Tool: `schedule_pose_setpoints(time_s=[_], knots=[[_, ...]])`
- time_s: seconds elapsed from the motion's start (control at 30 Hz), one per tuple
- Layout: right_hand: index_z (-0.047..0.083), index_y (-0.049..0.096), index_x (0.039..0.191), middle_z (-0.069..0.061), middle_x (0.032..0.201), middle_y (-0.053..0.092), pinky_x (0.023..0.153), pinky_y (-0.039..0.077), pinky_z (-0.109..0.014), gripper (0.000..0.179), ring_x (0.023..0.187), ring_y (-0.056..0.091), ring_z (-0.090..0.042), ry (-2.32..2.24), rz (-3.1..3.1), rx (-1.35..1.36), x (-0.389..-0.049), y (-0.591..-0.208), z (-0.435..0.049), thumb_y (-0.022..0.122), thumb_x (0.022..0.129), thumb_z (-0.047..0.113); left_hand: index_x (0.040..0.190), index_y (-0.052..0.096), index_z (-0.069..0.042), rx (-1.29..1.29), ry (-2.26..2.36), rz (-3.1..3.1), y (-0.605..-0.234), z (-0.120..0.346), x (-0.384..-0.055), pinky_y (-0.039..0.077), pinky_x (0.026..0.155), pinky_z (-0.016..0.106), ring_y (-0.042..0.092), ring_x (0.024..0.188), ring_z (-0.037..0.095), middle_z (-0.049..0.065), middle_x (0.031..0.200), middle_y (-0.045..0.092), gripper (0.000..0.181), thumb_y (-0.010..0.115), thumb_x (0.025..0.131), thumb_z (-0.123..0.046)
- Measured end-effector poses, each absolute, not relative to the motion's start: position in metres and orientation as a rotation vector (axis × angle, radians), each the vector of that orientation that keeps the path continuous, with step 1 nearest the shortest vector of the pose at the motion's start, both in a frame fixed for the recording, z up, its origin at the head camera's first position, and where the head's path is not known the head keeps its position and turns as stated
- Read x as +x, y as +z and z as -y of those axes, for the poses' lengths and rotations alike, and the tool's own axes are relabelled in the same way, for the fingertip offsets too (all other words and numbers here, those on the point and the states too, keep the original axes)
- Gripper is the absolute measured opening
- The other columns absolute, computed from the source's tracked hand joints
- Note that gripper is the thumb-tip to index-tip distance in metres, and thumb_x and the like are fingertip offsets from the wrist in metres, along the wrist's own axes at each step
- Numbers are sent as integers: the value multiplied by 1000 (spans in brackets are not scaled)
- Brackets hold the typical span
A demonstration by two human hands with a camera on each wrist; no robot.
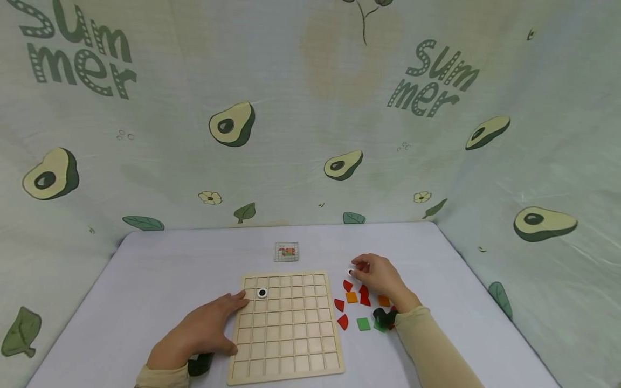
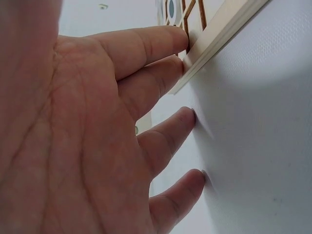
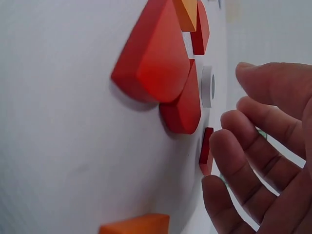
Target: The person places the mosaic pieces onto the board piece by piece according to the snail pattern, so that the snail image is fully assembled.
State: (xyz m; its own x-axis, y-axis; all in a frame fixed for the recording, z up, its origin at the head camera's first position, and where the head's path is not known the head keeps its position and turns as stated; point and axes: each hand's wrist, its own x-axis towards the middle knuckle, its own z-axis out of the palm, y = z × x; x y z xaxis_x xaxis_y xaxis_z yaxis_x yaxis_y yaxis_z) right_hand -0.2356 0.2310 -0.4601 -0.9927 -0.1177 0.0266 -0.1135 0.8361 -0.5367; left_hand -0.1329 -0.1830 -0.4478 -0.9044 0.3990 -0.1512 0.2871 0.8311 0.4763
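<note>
My left hand [image 1: 209, 324] rests at the left side of a wooden grid board [image 1: 287, 330], fingers straight. Two of its fingertips touch the board's edge in the left wrist view, while two others press the tabletop. A white disc with a black dot [image 1: 262, 292] sits in a cell near the board's upper left. Over on the right, my right hand [image 1: 380, 276] hovers above a second white disc [image 3: 207, 87], thumb and fingers apart and nothing between them. That disc lies on the table by several red wedge pieces [image 3: 158, 61].
Right of the board lie more loose pieces, including an orange square [image 1: 351, 297], a red wedge [image 1: 343, 322] and a green square [image 1: 363, 324]. A small picture card [image 1: 286, 251] lies beyond the board. Printed cloth [image 1: 291, 199] hangs behind the white table [image 1: 165, 280].
</note>
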Motion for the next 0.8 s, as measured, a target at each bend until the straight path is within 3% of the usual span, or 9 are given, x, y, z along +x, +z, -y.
schedule_pose_setpoints(time_s=[0.33, 0.8], knots=[[17, 72, 115, 4, 99, 64, 76, 52, -32, 30, 82, 54, -17, -764, -2983, -177, -235, -461, -229, 78, 86, 20, 139, 59, -10, 527, 663, -2774, -449, 183, -132, 41, 100, 61, 40, 138, 38, 4, 152, 45, 92, 94, 56, -28], [16, 74, 111, 3, 94, 61, 72, 51, -30, 26, 78, 53, -16, -630, -2985, -277, -237, -458, -223, 79, 85, 20, 138, 59, -10, 524, 682, -2770, -447, 183, -131, 42, 98, 62, 40, 138, 38, 4, 152, 45, 91, 93, 56, -27]])
